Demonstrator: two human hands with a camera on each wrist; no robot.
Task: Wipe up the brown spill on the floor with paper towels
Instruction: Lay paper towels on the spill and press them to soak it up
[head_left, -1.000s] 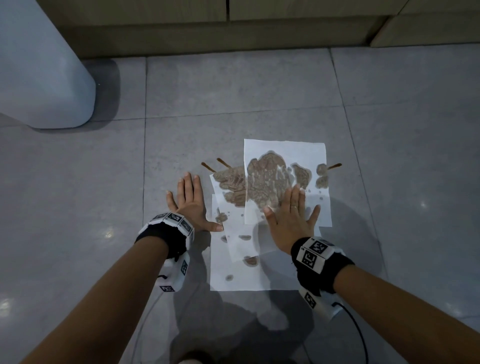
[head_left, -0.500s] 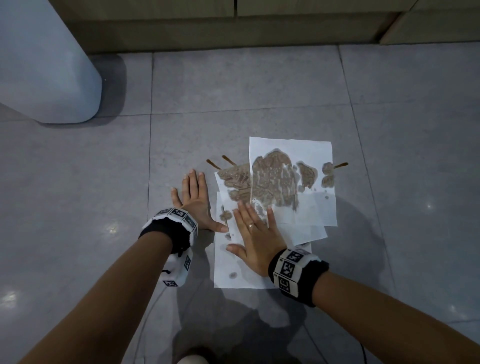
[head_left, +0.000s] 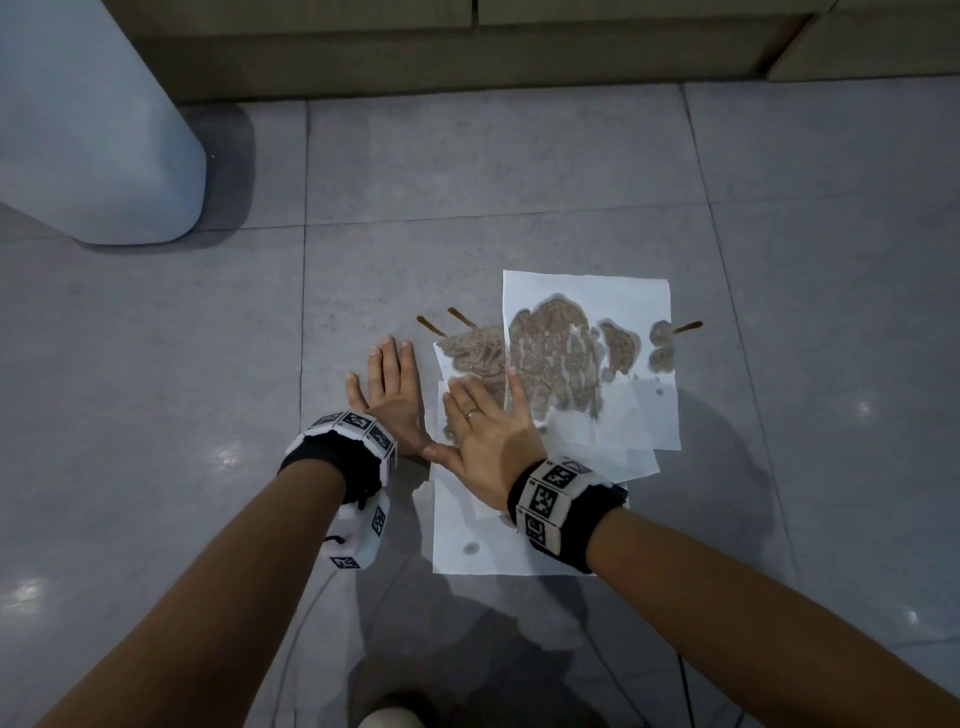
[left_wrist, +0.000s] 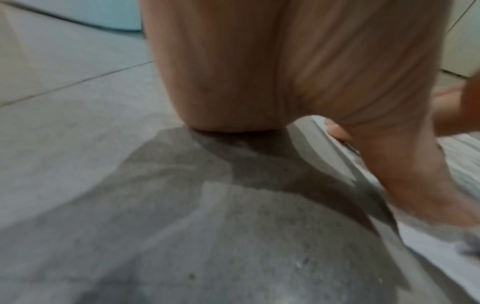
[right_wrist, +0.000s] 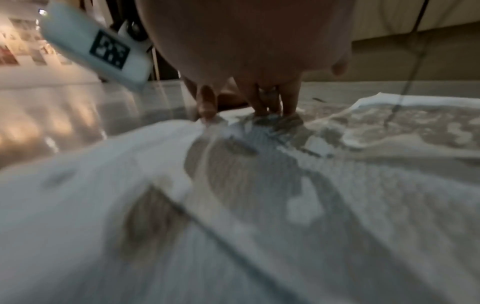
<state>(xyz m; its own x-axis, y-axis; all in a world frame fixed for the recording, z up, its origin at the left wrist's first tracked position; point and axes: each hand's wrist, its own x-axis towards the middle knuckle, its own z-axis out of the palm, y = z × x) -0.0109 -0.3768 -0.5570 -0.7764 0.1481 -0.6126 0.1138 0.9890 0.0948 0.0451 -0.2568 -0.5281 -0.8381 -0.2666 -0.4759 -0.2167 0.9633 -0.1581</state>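
Observation:
Several white paper towels (head_left: 631, 415) lie overlapped on the grey tiled floor, soaked through with a brown spill (head_left: 558, 358). Thin brown streaks (head_left: 434, 327) stick out past the paper at the left, and one streak (head_left: 687, 327) at the right. My right hand (head_left: 480, 415) lies flat with straight fingers, pressing the left part of the towels (right_wrist: 337, 195). My left hand (head_left: 387, 395) rests flat on the bare floor just left of the paper, its thumb reaching the paper's edge (left_wrist: 335, 152). Neither hand grips anything.
A pale blue rounded bin or appliance (head_left: 93, 124) stands at the back left. A wooden cabinet base (head_left: 467, 47) runs along the back. A thin cable (head_left: 680, 675) trails on the floor near me, and a shoe tip (head_left: 392, 719) shows at the bottom edge.
My right hand has slid left across the towels, from the middle of the big stain to their left part beside the left hand. The left hand has stayed put.

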